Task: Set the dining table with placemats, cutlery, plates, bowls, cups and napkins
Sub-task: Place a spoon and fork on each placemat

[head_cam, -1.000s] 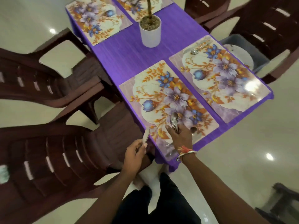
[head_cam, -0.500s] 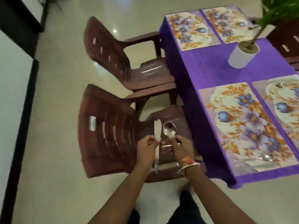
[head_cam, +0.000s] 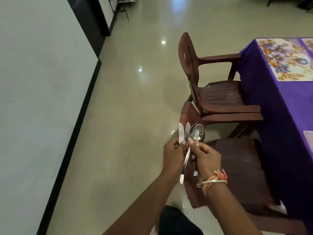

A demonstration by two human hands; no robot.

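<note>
Cutlery held in both hands at the lower middle of the frame, left of the counter (head_cam: 279, 116).

The left hand (head_cam: 172, 155) is curled round 2 knives (head_cam: 180, 135), blades pointing up, with 1 handle hanging down between the wrists. Just beside it, the right hand (head_cam: 205, 158) pinches 2 spoons (head_cam: 197, 133) at their necks, their overlapping bowls upward beside the nearer blade. A threaded bracelet (head_cam: 213, 180) circles the right wrist. Along the right edge, the purple-clothed counter carries a floral placemat (head_cam: 284, 60) in the upper right corner. 2 brown chairs (head_cam: 220, 97) stand against its side on the glossy floor (head_cam: 127, 99).
</note>
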